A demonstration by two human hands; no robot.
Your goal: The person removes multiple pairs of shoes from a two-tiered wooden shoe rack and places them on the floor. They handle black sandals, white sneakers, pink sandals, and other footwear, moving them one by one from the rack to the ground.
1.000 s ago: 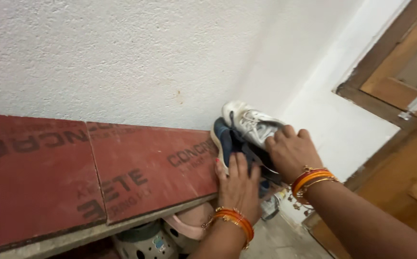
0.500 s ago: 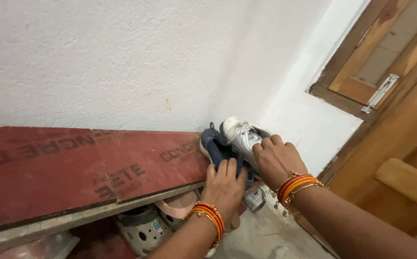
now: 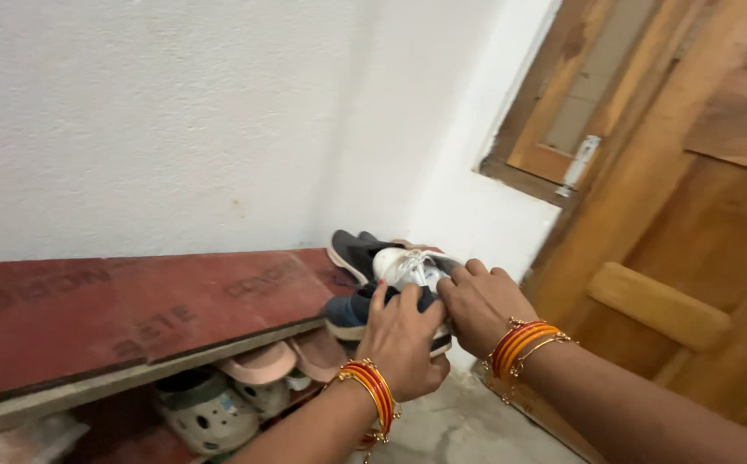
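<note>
Both hands' grips close on the shoes: left hand (image 3: 404,339) on the dark blue shoe (image 3: 352,311), right hand (image 3: 481,302) on the white sneaker (image 3: 408,266), at the red shelf's (image 3: 133,314) right end. Beneath it, pink sandals (image 3: 262,365) and a perforated clog (image 3: 206,412) sit half hidden.

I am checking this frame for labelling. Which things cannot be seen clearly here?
Head view:
- Blue shoe: its front part is hidden behind the left hand.
- White shoe: its rear is hidden under the right hand.
- Footwear under the red shelf: partly hidden by the board.
- Wooden door: cut off by the right edge.
</note>
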